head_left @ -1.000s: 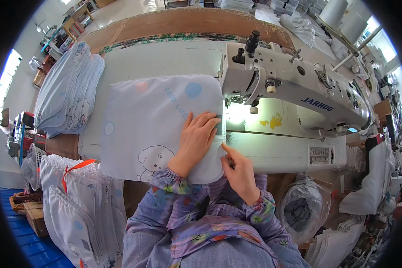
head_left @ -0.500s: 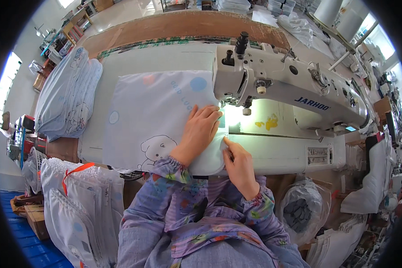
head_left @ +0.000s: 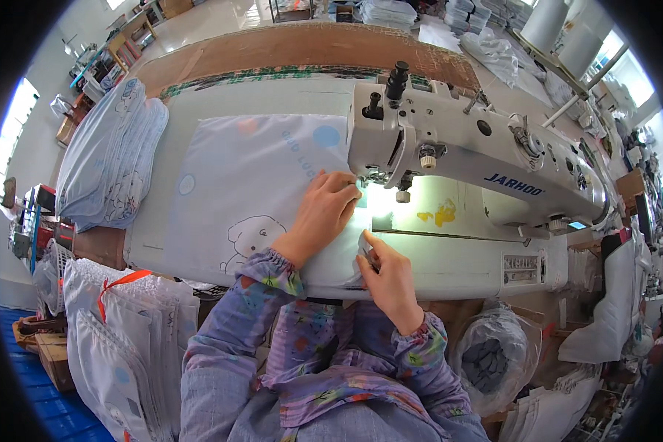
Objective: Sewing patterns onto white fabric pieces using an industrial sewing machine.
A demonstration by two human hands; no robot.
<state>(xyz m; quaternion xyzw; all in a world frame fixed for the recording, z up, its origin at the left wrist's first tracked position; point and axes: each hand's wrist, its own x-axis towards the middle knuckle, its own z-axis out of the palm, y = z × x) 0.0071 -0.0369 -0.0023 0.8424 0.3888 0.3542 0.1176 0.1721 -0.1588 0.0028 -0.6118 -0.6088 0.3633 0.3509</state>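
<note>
1. A long off-white work table spans the view; its far edge meets a brown board; a stack of pale blue printed fabric pieces lies on its left end.
2. A white industrial sewing machine stands on the right half of the table; its head sits above a brightly lit patch of the bed.
3. A pale blue fabric sheet printed with a cartoon bear and coloured dots lies flat on the table, left of the machine; its right edge runs under the needle area.
4. The left hand lies flat and spread on that sheet, fingertips just beside the presser foot.
5. The right hand pinches the sheet's near right edge at the front of the table, fingers narrowed on the cloth.
</note>
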